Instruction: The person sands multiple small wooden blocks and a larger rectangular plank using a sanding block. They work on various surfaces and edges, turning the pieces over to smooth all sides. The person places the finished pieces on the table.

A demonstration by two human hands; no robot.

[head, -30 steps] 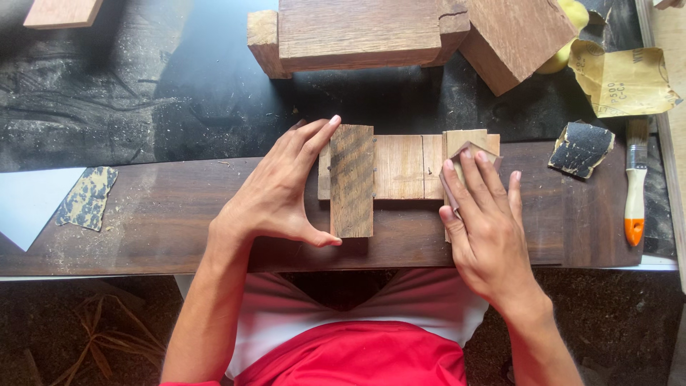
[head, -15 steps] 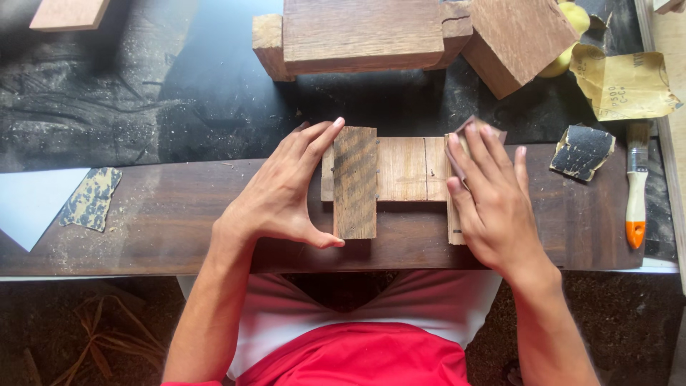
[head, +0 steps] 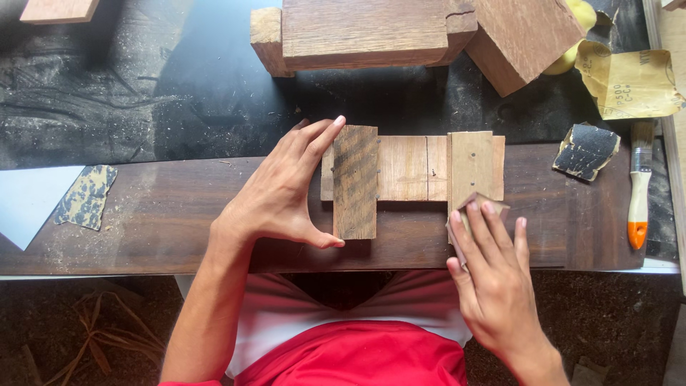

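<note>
Overhead view of a person at a dark wooden plank (head: 157, 221) serving as a bench; nearest the body, the right hand (head: 493, 279) reaches up from the lower right with wrist low and fingers extended side by side, their tips pressing a small folded piece of sandpaper (head: 477, 209) flat against the near end of the right cross-piece of the wooden assembly (head: 411, 171); the hand is not clenched, the paper being pinned under the fingertips rather than gripped in a fist; the left hand (head: 282, 196) comes in from the lower left, forearm angled up across the plank edge, thumb set against the near left corner of the darker left cross-piece and index finger stretched along its far left corner, so that the open hand braces the piece between thumb and forefinger; the assembly itself lies flat on the plank near its far edge, two upright slats joined across paler horizontal boards; to the left on the plank lies a worn scrap of sandpaper (head: 86, 196); to the right, a torn dark scrap (head: 586, 150) and a paintbrush (head: 638, 193) with an orange-tipped handle; farther off, on the black dusty surface, stand large wooden blocks (head: 371, 32) and a yellow abrasive sheet (head: 632, 82).
</note>
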